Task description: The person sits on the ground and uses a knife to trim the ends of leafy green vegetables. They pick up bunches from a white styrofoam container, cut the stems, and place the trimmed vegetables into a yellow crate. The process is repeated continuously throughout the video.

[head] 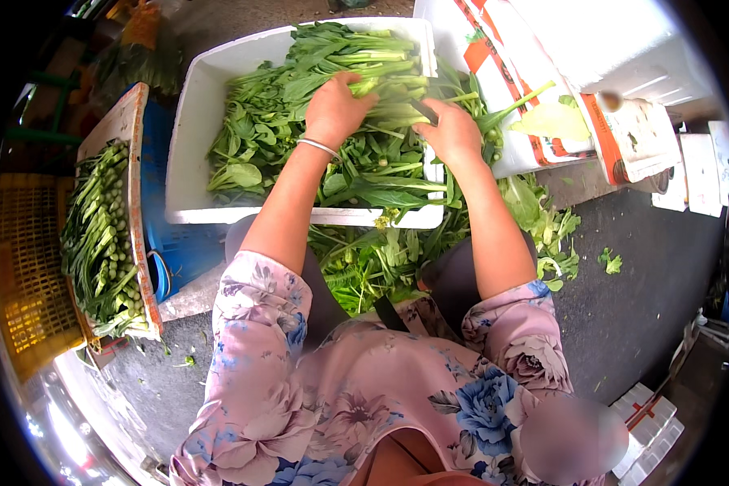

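A white foam box (189,136) in front of me holds a heap of leafy green stalk vegetables (243,127). Over the heap, my left hand (334,109) has its fingers and thumb around pale green stems (369,87). My right hand (455,135), at the box's right rim, grips a small dark-bladed knife (424,112); its handle is hidden in the palm. The blade is beside the cut ends of the stems, and motion blurs the stems between my hands. One thick stalk (516,108) sticks out to the right beyond my right hand.
Trimmed leaves (370,261) lie between my knees and on the dark ground to the right. At left, a foam tray of bundled stalks (106,243) stands between a yellow plastic crate (33,267) and a blue crate (173,225). Taped white foam boxes (522,54) flank the right.
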A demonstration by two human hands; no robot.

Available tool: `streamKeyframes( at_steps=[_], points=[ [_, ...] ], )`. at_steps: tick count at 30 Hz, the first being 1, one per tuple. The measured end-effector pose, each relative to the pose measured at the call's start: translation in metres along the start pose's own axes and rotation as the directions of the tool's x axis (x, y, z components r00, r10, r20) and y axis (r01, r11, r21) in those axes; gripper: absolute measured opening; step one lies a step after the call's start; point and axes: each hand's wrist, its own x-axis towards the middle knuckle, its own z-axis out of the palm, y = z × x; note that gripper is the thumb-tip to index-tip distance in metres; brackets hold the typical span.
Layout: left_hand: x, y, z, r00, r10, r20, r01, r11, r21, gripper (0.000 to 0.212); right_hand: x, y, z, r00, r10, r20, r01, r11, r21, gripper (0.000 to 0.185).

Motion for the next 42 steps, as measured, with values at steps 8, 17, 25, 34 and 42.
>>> streamKeyframes(
  at_steps=[8,17,25,34,42],
  points=[
    [0.003,-0.02,0.034,0.906,0.394,0.156,-0.387,0.919,-0.075,0.023,-0.002,0.0,0.003,1.0,-0.023,0.02,0.015,0.952,0.306,0.038],
    [-0.01,0.019,0.001,0.948,0.275,0.161,-0.26,0.959,-0.108,0.02,-0.004,0.001,-0.026,0.996,0.007,0.091,-0.081,0.513,0.854,0.035],
    [-0.004,0.021,-0.001,0.995,0.092,0.035,-0.064,0.874,-0.481,0.02,-0.007,0.026,-0.03,0.991,0.133,-0.011,-0.097,0.772,0.629,0.033],
    [-0.01,0.023,0.008,0.975,0.161,0.154,-0.074,0.887,-0.457,0.028,-0.023,-0.013,-0.031,0.986,-0.059,0.158,-0.126,0.362,0.924,0.032],
    [-0.016,0.036,0.001,0.958,0.196,0.208,-0.049,0.83,-0.556,0.026,-0.023,-0.017,-0.039,0.986,0.043,0.159,-0.164,0.232,0.959,0.021]
  ],
)
